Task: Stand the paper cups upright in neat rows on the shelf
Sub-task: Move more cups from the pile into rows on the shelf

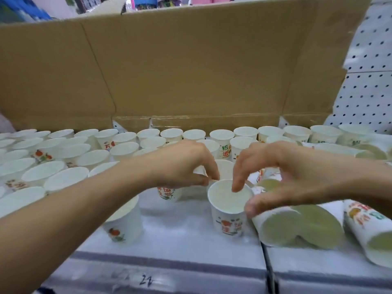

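Because the paper cup (230, 219) should stand square at the front of the shelf (180, 236), the left hand (186, 164) pinches its far rim; the right hand (282, 172) pinches its wall, forefinger inside, thumb outside; stacked cups (297, 225) lie toppled just beside it.

Rows of upright cups (63, 149) fill the left and back of the shelf (191, 240); a cardboard sheet (191, 71) stands behind them, with pegboard (364, 81) to its right; a single cup (230, 209) stands front centre; toppled stacks (297, 225) lie just right of it.
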A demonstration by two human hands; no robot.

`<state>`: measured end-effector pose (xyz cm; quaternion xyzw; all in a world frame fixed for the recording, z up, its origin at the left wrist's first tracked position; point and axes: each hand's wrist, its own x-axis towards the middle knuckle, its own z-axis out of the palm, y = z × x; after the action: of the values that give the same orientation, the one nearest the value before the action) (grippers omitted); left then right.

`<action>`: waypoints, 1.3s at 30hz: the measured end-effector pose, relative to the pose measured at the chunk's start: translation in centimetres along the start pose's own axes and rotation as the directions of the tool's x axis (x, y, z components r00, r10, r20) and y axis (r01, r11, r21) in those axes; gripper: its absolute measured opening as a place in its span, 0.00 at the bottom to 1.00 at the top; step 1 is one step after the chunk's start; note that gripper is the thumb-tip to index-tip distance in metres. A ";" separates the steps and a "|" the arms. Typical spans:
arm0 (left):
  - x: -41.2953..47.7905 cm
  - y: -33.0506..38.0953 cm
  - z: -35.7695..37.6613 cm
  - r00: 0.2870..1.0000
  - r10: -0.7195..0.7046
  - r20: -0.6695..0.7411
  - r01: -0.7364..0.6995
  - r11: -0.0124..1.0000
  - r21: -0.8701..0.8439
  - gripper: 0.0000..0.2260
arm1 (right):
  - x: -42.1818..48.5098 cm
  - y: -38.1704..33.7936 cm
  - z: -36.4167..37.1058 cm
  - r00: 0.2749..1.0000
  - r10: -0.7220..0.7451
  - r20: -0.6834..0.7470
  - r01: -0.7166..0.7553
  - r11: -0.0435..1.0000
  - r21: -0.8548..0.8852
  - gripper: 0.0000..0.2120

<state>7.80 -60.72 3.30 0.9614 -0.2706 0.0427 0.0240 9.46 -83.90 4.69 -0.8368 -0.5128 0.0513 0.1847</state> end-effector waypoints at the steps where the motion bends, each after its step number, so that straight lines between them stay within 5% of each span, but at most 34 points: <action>1: 0.1 0.3 0.1 1.000 -0.011 -0.029 0.011 1.000 0.002 0.08 | -0.3 -0.6 0.7 0.999 -0.041 0.018 0.042 0.997 -0.067 0.20; 5: -0.9 1.2 0.2 0.995 -0.062 -0.075 0.062 0.998 -0.013 0.06 | -0.2 -1.7 2.9 0.983 -0.181 -0.024 0.158 0.908 -0.388 0.11; 16: -8.2 1.0 0.0 0.980 -0.157 -0.125 0.160 0.987 0.017 0.07 | 0.9 -1.9 4.4 0.973 -0.118 -0.199 0.020 0.900 -0.435 0.05; 29: -10.9 -0.2 -0.3 0.977 -0.175 -0.121 0.189 0.975 0.116 0.07 | 5.0 -3.1 4.9 0.966 0.060 -0.251 -0.154 0.915 -0.374 0.10; 39: -11.8 0.0 -0.9 0.972 -0.211 -0.106 0.226 0.961 0.158 0.10 | -5.9 -1.0 1.4 0.838 0.225 -0.497 -0.303 0.950 -0.080 0.07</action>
<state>-2.27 -54.53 3.11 0.9811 -0.1570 0.1050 -0.0412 5.49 -88.33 3.17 -0.8976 -0.3324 -0.1739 0.2317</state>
